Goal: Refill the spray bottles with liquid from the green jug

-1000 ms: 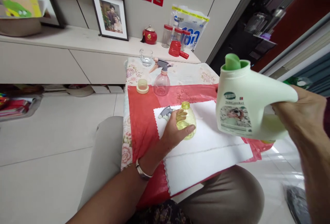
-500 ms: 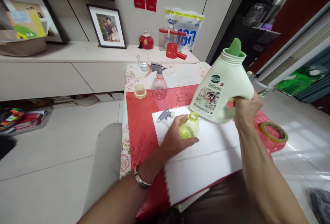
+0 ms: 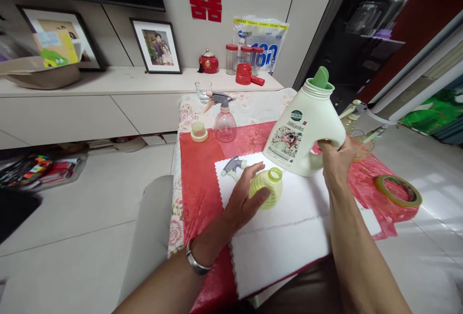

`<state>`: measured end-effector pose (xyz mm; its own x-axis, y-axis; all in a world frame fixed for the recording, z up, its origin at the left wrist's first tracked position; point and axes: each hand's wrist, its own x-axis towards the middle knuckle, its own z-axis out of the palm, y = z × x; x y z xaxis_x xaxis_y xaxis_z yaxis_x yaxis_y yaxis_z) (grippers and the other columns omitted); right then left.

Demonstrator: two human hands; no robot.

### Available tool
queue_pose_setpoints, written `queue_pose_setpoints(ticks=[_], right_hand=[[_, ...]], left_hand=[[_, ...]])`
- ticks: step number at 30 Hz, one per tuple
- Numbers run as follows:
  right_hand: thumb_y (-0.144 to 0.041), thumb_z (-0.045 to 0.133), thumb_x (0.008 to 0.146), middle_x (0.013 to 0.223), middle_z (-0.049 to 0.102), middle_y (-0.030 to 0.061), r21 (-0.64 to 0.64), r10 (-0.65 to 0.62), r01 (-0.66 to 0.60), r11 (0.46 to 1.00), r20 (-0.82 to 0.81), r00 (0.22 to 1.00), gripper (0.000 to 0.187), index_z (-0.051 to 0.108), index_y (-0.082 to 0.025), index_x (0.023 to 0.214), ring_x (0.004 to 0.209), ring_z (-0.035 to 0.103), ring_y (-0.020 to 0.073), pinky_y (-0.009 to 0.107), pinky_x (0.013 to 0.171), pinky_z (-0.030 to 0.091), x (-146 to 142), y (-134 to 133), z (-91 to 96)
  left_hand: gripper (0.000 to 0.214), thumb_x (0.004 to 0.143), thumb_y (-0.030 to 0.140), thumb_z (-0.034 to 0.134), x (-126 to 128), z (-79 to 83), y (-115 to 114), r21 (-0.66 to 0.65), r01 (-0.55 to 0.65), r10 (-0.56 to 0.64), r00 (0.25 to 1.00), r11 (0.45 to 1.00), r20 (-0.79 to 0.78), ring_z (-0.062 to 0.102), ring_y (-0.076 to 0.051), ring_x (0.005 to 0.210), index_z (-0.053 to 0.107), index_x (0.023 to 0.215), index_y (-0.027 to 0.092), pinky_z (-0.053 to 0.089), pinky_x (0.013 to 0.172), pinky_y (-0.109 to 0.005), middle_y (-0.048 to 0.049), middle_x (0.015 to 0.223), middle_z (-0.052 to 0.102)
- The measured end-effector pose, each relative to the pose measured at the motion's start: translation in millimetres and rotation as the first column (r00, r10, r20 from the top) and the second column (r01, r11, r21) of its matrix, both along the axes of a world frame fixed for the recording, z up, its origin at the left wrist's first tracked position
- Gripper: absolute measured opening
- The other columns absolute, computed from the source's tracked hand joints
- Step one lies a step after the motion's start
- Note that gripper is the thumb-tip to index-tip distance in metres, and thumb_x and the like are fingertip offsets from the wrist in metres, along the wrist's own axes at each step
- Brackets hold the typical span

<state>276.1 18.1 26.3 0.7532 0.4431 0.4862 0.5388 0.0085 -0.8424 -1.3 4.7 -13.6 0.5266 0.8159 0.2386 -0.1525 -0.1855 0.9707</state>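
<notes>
My right hand [image 3: 337,157] grips the handle of a pale green detergent jug [image 3: 302,133], which leans slightly to the right. The jug has no cap on, and a green spout [image 3: 320,77] sticks up from its mouth. A small yellow translucent spray bottle body [image 3: 274,189] stands on the white cloth [image 3: 278,241] with its neck uncovered. My left hand [image 3: 244,200] is at its left side, fingers and thumb spread, the thumb in front of it. The grey spray head [image 3: 234,165] lies just behind my left hand.
A pink spray bottle [image 3: 224,126] and a pale cap [image 3: 198,131] stand at the table's back left, near a glass cup [image 3: 203,91]. A tape roll [image 3: 398,191] lies at right on red plastic [image 3: 372,174]. More spray bottles [image 3: 350,121] stand behind the jug.
My left hand has loosened from around the yellow bottle, its fingers now spread. The jug has shifted slightly left and down in view, still in my right hand. The view has turned a little.
</notes>
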Motion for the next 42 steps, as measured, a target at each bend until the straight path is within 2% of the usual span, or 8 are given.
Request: queue_pose_setpoints(ticks=[7, 10, 14, 17, 22, 31, 37, 42], right_hand=[[-0.039, 0.071, 0.067, 0.084, 0.065, -0.0001, -0.063, 0.068, -0.069, 0.996, -0.009, 0.998, 0.036, 0.07, -0.019, 0.097, 0.072, 0.055, 0.0139, 0.025, 0.065, 0.043, -0.7, -18.8, -6.1], [-0.041, 0.072, 0.068, 0.095, 0.068, 0.0024, -0.111, 0.137, -0.138, 0.984, -0.017, 0.99, 0.044, 0.072, -0.019, 0.106, 0.08, 0.06, 0.0168, 0.028, 0.073, 0.048, 1.2, -27.6, -5.9], [-0.04, 0.075, 0.067, 0.109, 0.069, 0.0051, -0.144, 0.238, -0.246, 0.959, -0.071, 0.969, 0.055, 0.071, -0.022, 0.119, 0.093, 0.065, 0.0207, 0.037, 0.086, 0.052, 3.0, -39.8, -0.7], [-0.036, 0.081, 0.064, 0.118, 0.067, 0.0071, -0.079, 0.257, -0.267, 0.961, -0.113, 0.96, 0.07, 0.066, -0.024, 0.131, 0.103, 0.065, 0.0226, 0.041, 0.093, 0.054, 7.2, -49.0, 3.5], [-0.036, 0.085, 0.056, 0.112, 0.069, 0.0125, 0.219, 0.118, -0.081, 0.972, -0.162, 0.98, 0.077, 0.067, -0.012, 0.126, 0.101, 0.067, 0.0228, 0.043, 0.1, 0.053, 20.0, -63.9, 13.3], [-0.025, 0.083, 0.055, 0.087, 0.069, 0.0064, 0.569, 0.015, 0.054, 0.821, -0.115, 0.993, 0.051, 0.074, -0.012, 0.104, 0.068, 0.063, 0.0138, 0.027, 0.061, 0.056, 18.8, -105.6, 56.7], [-0.017, 0.078, 0.058, 0.079, 0.067, 0.0047, 0.642, -0.021, 0.065, 0.764, -0.076, 0.997, 0.036, 0.077, -0.014, 0.094, 0.06, 0.06, 0.0132, 0.026, 0.051, 0.05, 7.5, -125.4, 74.0], [-0.018, 0.08, 0.059, 0.076, 0.066, 0.0036, 0.64, -0.039, 0.09, 0.763, -0.094, 0.995, 0.033, 0.077, -0.014, 0.092, 0.058, 0.059, 0.0123, 0.024, 0.051, 0.048, -2.2, -127.5, 79.9]], left_hand=[[0.038, 0.099, 0.047, 0.049, -3.2, 4.0, 4.5, 0.076, -0.326, 0.317, 0.943, 0.942, 0.104, 0.062, -0.026, 0.117, 0.064, 0.12, 0.019, 0.049, 0.104, -0.043, -0.0108, 0.125, 0.065], [0.026, 0.094, 0.033, 0.058, -6.3, 0.8, 15.9, 0.104, -0.506, 0.504, 0.863, 0.857, 0.045, 0.063, -0.022, 0.11, 0.064, 0.114, 0.018, 0.05, 0.101, -0.04, -0.01, 0.116, 0.066], [0.027, 0.088, 0.024, 0.061, -17.5, -8.6, 34.1, 0.184, -0.564, 0.589, 0.798, 0.805, -0.127, 0.062, -0.021, 0.108, 0.063, 0.114, 0.018, 0.049, 0.101, -0.04, -0.0089, 0.116, 0.064], [0.033, 0.082, 0.019, 0.062, -28.2, -15.9, 41.9, 0.268, -0.532, 0.592, 0.761, 0.803, -0.263, 0.062, -0.022, 0.109, 0.064, 0.115, 0.02, 0.049, 0.101, -0.042, -0.0079, 0.115, 0.064], [0.046, 0.08, 0.016, 0.063, -35.9, -16.4, 41.0, 0.429, -0.329, 0.518, 0.717, 0.841, -0.466, 0.059, -0.028, 0.114, 0.063, 0.125, 0.018, 0.047, 0.104, -0.048, -0.0112, 0.118, 0.065], [0.03, 0.084, 0.027, 0.071, -39.9, -11.9, 36.9, 0.567, -0.04, 0.468, 0.616, 0.822, -0.634, 0.058, -0.034, 0.119, 0.071, 0.115, 0.024, 0.051, 0.101, -0.052, -0.0135, 0.13, 0.058], [0.029, 0.084, 0.02, 0.064, -53.8, -13.0, 43.1, 0.588, 0.052, 0.435, 0.622, 0.807, -0.651, 0.058, -0.035, 0.123, 0.072, 0.112, 0.024, 0.054, 0.099, -0.051, -0.0138, 0.133, 0.055], [0.036, 0.076, 0.007, 0.055, -52.4, -12.8, 41.2, 0.674, 0.099, 0.478, 0.631, 0.732, -0.611, 0.059, -0.03, 0.114, 0.074, 0.102, 0.025, 0.056, 0.095, -0.047, -0.0107, 0.126, 0.057]])
